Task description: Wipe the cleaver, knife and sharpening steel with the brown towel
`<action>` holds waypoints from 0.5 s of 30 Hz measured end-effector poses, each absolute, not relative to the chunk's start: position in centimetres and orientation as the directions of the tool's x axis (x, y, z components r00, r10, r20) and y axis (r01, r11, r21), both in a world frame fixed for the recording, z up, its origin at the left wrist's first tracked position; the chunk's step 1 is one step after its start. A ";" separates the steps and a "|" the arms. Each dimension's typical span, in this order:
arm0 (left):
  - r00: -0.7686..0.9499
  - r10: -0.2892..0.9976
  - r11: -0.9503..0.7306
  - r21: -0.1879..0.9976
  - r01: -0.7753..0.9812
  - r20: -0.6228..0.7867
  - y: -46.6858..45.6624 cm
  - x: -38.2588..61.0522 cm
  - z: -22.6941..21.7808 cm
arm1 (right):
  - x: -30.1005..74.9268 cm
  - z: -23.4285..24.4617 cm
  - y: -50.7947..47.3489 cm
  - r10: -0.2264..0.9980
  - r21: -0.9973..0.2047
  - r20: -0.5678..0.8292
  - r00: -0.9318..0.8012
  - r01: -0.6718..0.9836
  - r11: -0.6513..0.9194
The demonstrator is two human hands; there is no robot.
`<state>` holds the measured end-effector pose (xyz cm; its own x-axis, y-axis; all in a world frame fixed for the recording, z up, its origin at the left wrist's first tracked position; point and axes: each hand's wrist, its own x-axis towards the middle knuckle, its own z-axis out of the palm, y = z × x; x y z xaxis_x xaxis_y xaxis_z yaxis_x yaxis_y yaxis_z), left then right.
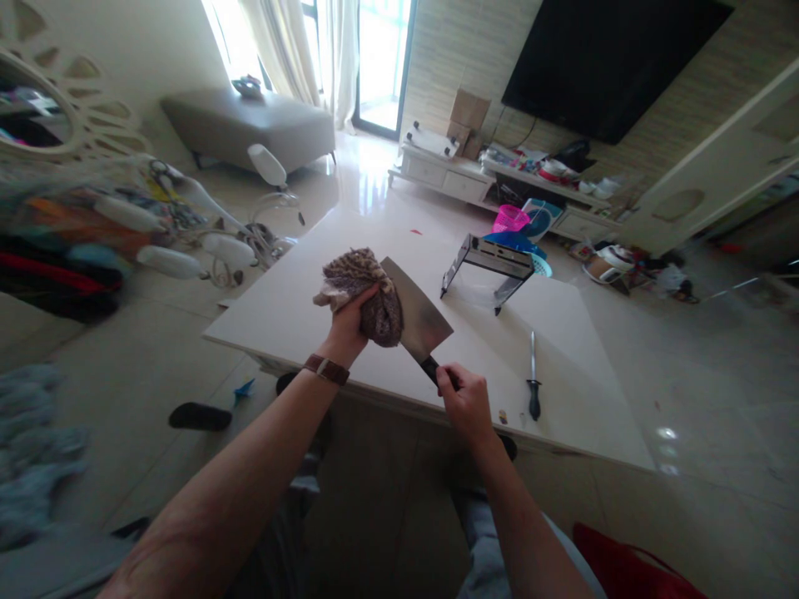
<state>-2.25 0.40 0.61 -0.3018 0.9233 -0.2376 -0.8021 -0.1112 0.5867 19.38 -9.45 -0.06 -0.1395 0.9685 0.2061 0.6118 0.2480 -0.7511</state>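
A cleaver (419, 312) is held over the white table (300, 283), its broad blade pointing up and to the left. My right hand (467, 399) is closed around its black handle. In my left hand (353, 320) is a bunched brown patterned cloth (365, 287), gripped with the thumb on top. The cloth lies against the left edge of the blade; part of my left hand's fingers is hidden by it. To the right, a sharpening steel (533, 378) with a black handle rests on the table.
A black-and-silver knife rack or stand (490, 262) stands on the table's far right part. Beyond it are a pink basket (510, 219) and a low TV cabinet (446, 175). A small brownish item (503, 416) lies near the front edge. A grey bench (255, 129) stands by the window.
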 end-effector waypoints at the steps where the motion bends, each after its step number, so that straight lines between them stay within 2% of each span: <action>1: -0.314 0.921 -0.126 0.586 -0.801 -0.232 0.5 -2.5 0.6 | 19.4 0.0 -9.5 0.969 -0.752 0.203 -0.142 0.611 0.247; 15: -0.368 0.904 -0.192 0.564 -0.803 -0.216 1.1 -3.9 0.5 | 19.4 0.0 -9.6 0.969 -0.760 0.196 -0.151 0.600 0.247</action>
<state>-3.89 1.06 0.51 -0.3678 0.9044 -0.2163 -0.8030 -0.1916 0.5644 19.42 -9.62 0.01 -0.1514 0.9689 0.1956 0.6005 0.2473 -0.7604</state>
